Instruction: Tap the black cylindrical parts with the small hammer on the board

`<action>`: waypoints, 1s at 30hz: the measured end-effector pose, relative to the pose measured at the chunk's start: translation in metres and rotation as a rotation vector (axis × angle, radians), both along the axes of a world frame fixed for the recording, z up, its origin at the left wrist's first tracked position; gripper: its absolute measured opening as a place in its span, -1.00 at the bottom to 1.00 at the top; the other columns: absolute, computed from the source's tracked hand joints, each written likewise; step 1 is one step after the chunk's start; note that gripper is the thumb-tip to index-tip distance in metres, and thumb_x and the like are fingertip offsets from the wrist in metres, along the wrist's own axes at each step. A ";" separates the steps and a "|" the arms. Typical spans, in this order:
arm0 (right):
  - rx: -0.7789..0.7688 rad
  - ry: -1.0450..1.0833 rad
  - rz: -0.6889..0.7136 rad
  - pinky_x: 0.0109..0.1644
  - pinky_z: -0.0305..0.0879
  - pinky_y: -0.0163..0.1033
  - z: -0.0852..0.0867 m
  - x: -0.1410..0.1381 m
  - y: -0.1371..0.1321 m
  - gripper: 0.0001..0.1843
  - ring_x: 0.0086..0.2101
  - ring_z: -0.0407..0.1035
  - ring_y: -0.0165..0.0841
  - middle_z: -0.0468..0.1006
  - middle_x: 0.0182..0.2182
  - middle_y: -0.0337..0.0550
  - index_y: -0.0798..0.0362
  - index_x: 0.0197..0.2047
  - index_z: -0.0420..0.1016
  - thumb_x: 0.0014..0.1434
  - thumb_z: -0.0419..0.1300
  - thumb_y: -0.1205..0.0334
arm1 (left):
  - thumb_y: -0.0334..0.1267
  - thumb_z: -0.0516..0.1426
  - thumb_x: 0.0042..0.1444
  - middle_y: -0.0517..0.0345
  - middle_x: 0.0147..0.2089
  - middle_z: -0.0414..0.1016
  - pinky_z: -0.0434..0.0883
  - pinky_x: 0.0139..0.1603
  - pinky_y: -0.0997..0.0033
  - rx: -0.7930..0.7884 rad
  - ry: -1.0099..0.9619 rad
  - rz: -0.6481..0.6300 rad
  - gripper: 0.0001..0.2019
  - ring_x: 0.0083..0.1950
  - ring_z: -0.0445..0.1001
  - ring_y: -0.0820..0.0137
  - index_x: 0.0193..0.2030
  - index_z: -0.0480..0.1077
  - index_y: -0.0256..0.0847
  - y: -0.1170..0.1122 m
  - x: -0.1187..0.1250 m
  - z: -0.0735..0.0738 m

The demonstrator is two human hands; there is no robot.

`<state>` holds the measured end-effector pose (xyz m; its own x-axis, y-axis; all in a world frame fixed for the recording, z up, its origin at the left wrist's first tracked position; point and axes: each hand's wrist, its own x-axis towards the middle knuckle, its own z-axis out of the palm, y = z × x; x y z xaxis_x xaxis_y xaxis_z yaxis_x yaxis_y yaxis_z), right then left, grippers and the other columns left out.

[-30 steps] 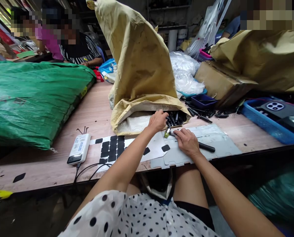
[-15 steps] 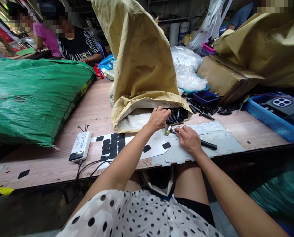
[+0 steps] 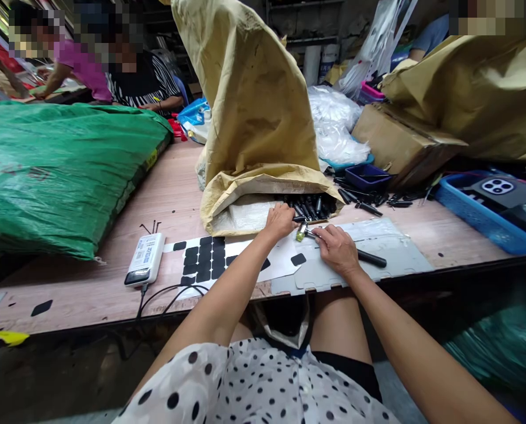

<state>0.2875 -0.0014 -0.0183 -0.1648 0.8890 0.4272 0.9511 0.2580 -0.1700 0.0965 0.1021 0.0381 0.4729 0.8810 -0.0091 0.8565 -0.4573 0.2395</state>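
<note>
My right hand (image 3: pixel 337 250) is closed round a small hammer (image 3: pixel 372 258), its black handle pointing right and its metal head with a yellowish tip pointing left. The hammer lies low over a grey board (image 3: pixel 393 250). At the mouth of a tan paper-like sack (image 3: pixel 258 118), my left hand (image 3: pixel 280 221) has its fingers closed, a short black rod-like part (image 3: pixel 299 218) at their tips. Many similar black parts (image 3: pixel 318 205) fill the sack's opening. Beneath my left forearm is a white sheet with black rounded-square stickers (image 3: pixel 205 259).
A white power bank (image 3: pixel 145 259) with a cable stands left. A large green sack (image 3: pixel 69 176) covers the far left. To the right are a blue tray (image 3: pixel 475 221), a cardboard box (image 3: pixel 406 141) and a small dark-blue bin (image 3: pixel 366 176). Two people sit at the back left.
My left hand has drawn back a little, left and toward me, out of the pile of black parts. My right hand stays on the hammer, nearly still.
</note>
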 end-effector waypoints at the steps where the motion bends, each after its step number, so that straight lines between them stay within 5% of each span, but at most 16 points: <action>1: -0.002 0.000 0.001 -0.09 0.10 -0.15 0.000 0.000 0.000 -0.70 -0.16 0.27 -0.22 0.50 -0.19 -0.10 -0.06 0.06 0.58 0.37 0.08 0.21 | -0.15 0.22 0.27 -0.06 0.07 0.53 0.30 0.07 0.12 -0.009 -0.006 0.014 -0.81 0.17 0.34 0.05 -0.05 0.52 -0.17 -0.001 -0.002 0.003; 7: 0.000 0.010 0.003 -0.07 0.10 -0.15 0.001 0.000 0.000 -0.69 -0.15 0.27 -0.21 0.50 -0.19 -0.09 -0.05 0.06 0.58 0.38 0.06 0.21 | -0.18 0.24 0.26 0.10 -0.03 0.61 0.29 0.06 0.14 0.008 -0.206 -0.068 -0.84 0.07 0.38 0.11 -0.05 0.50 -0.09 -0.039 -0.054 0.019; 12: 0.006 0.029 -0.001 -0.07 0.10 -0.16 0.002 -0.002 -0.001 -0.70 -0.16 0.27 -0.21 0.50 -0.20 -0.09 -0.05 0.03 0.58 0.35 0.08 0.20 | -0.18 0.30 0.19 0.14 -0.10 0.62 0.30 0.06 0.15 -0.115 -0.348 -0.029 -0.83 0.02 0.39 0.16 -0.09 0.54 -0.09 -0.089 -0.094 -0.006; 18: 0.014 0.032 -0.008 -0.08 0.14 -0.15 0.002 -0.001 -0.001 -0.70 -0.17 0.29 -0.22 0.50 -0.21 -0.08 -0.03 0.03 0.59 0.35 0.08 0.19 | -0.15 0.34 0.17 0.12 -0.09 0.58 0.28 0.08 0.18 -0.034 -0.443 0.076 -0.78 0.01 0.38 0.19 -0.06 0.57 -0.07 -0.110 -0.094 -0.036; 24: -0.009 0.117 0.064 -0.05 0.26 -0.16 0.016 -0.003 -0.008 -0.62 -0.15 0.36 -0.23 0.52 -0.23 -0.10 -0.06 0.15 0.56 0.37 0.05 0.24 | -0.14 0.38 0.11 0.17 -0.13 0.59 0.29 0.03 0.22 -0.057 -0.473 0.117 -0.78 -0.01 0.39 0.22 -0.13 0.55 -0.08 -0.107 -0.094 -0.036; 30: -0.075 0.429 0.225 -0.03 0.39 -0.23 0.043 -0.037 -0.036 -0.59 -0.17 0.46 -0.32 0.57 -0.17 -0.14 -0.10 0.24 0.51 0.41 0.03 0.22 | -0.15 0.42 0.06 0.19 -0.18 0.59 0.29 0.01 0.25 -0.087 -0.495 0.171 -0.80 -0.03 0.39 0.23 -0.21 0.58 -0.10 -0.106 -0.092 -0.037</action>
<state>0.2500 -0.0374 0.0247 -0.1793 0.8824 0.4351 0.7134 0.4211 -0.5601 0.0044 -0.0041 0.0014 0.2887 0.9520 0.1020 0.6919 -0.2811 0.6650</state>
